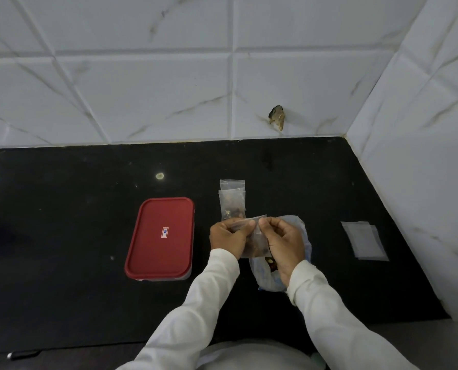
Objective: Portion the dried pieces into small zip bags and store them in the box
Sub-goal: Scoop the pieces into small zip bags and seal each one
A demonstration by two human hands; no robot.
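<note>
head view: the left hand and right hand each pinch the top edge of a small zip bag, which hangs between them just right of the red-lidded box on the black counter. filled bags lie just past the hands, off the box's far right corner. empty bags lie well right of the box.

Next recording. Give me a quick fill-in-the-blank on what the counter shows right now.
1. The box has a ____ lid.
2. The left hand and right hand pinch the small zip bag at its ____ edge.
3. The empty bags lie to the ____ of both hands.
Missing words: red; top; right.
</note>
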